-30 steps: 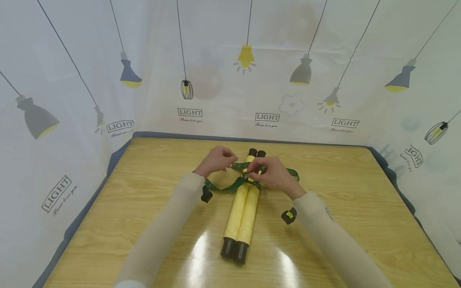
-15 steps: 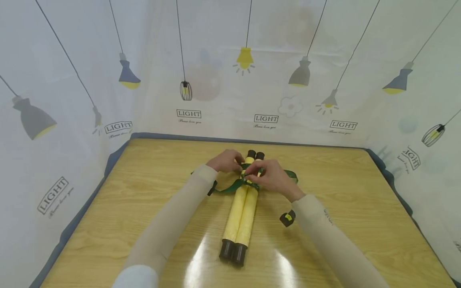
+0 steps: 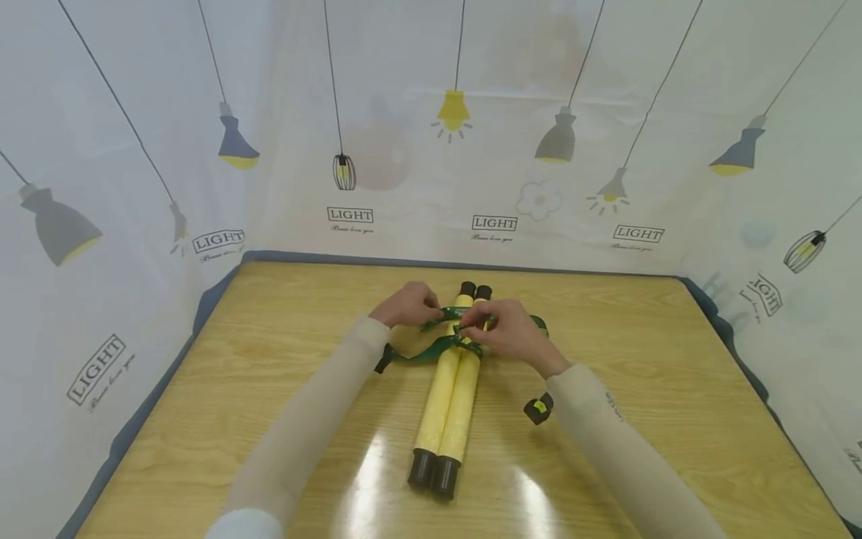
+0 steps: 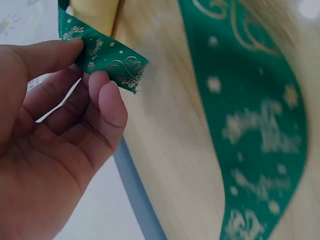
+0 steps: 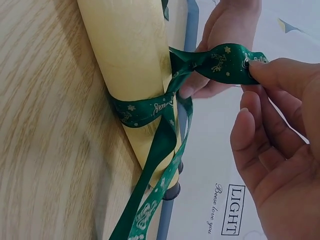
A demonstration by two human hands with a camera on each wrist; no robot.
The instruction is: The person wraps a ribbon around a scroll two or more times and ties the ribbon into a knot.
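Two pale yellow tubes [image 3: 434, 419] with black end caps lie side by side on the table. A green ribbon [image 5: 142, 112] with light Christmas print wraps round them, crossed on top. My left hand [image 3: 407, 304] is just left of the tubes' far part. Its thumb and fingers pinch the ribbon near a cut end [image 4: 127, 70]. Over the crossing, my right hand [image 3: 506, 331] pinches a folded stretch of ribbon [image 5: 227, 65] between thumb and index finger. Loose lengths trail to both sides, with one wide piece [image 4: 250, 115] close to the left wrist camera.
The wooden table [image 3: 283, 314] has a blue-grey edging at its back and sides. White curtains [image 3: 417, 45] printed with lamps stand behind and beside it. A small black device [image 3: 539, 409] shows below the right wrist, another black piece [image 3: 384, 358] by the left.
My left hand moved right to the tubes, then drew back left with ribbon now pinched in it. The right hand keeps its pinch over the crossing, nearly still.
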